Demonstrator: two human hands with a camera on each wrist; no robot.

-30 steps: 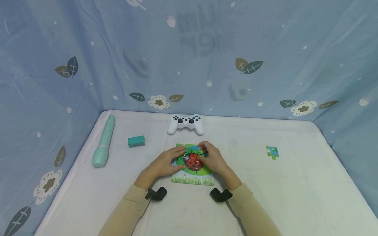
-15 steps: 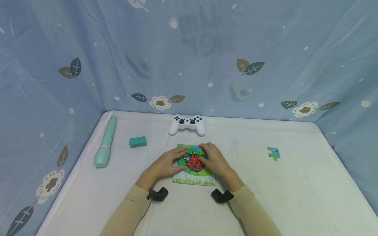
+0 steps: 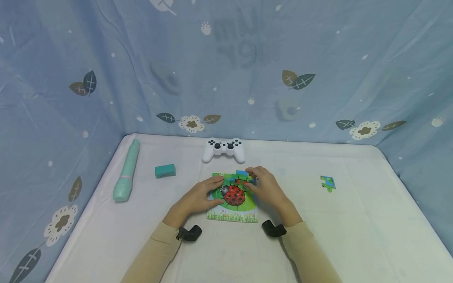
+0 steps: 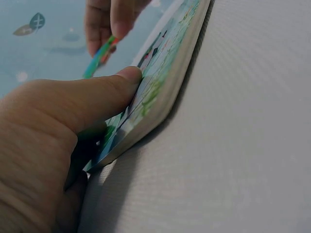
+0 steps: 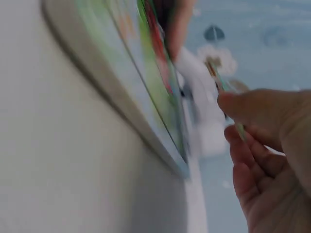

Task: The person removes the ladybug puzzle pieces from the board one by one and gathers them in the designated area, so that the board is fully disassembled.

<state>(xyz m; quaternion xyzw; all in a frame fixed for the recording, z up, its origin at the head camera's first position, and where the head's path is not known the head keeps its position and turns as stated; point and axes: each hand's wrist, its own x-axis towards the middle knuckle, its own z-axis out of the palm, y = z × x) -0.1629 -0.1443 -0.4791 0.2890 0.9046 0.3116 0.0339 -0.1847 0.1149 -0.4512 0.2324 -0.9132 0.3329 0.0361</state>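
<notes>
In the head view, a square jigsaw puzzle [image 3: 231, 217] with a ladybug picture lies on the white table. My left hand [image 3: 194, 198] holds its left side, the thumb lying on the top face in the left wrist view. Between the thumb and fingers of my right hand [image 3: 267, 188] is a jigsaw piece [image 3: 242, 173], blue, green and red, raised above the puzzle's upper right. Both wrist views show this piece edge-on, apart from the puzzle. Another blue and green jigsaw piece [image 3: 328, 182] lies by itself to the right.
A white game controller [image 3: 223, 149] stands behind the puzzle. To the left are a teal block [image 3: 165, 170] and a mint-green microphone-shaped object [image 3: 126, 171]. Blue patterned cloth [image 3: 226, 78] encloses the table's back and sides.
My right hand has lifted a jigsaw piece off the puzzle's upper part and moved slightly right with it. The left hand keeps its place on the puzzle.
</notes>
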